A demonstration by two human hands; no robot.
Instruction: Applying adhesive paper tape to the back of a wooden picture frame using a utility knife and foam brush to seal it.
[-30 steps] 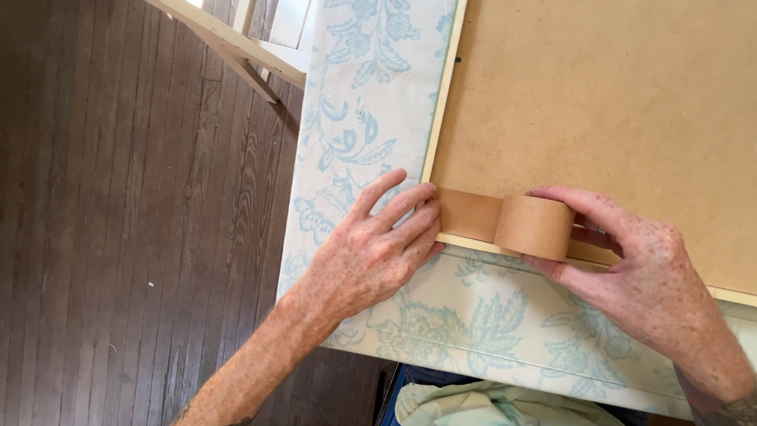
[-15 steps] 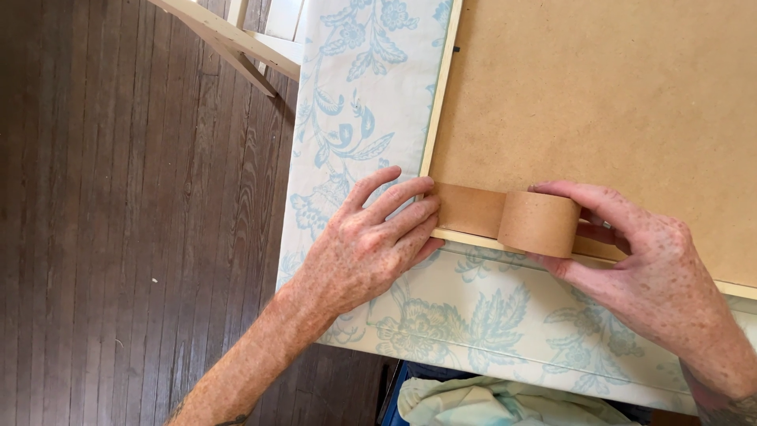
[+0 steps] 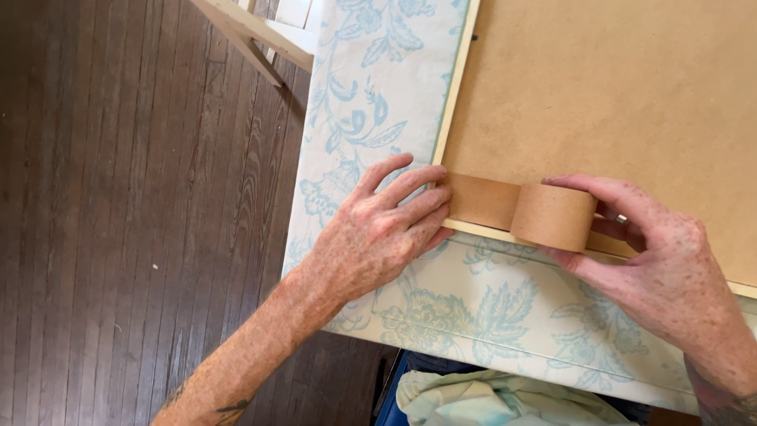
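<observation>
Brown paper tape roll (image 3: 553, 217), standing on edge over the pale frame edge (image 3: 482, 229) of a brown backing board (image 3: 615, 95); unrolled strip (image 3: 482, 200) lying flat along that edge, running left from the roll toward the board's corner

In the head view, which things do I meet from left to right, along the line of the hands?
Dark wooden floor → left hand → flat strip of brown tape → tape roll → right hand.

1 roll of brown tape (image 3: 553, 217) under right hand (image 3: 670, 276), 1 brown backing board (image 3: 615, 95) beyond it, 1 floral cloth (image 3: 371, 95) under left hand (image 3: 378, 233), 2 hands
</observation>
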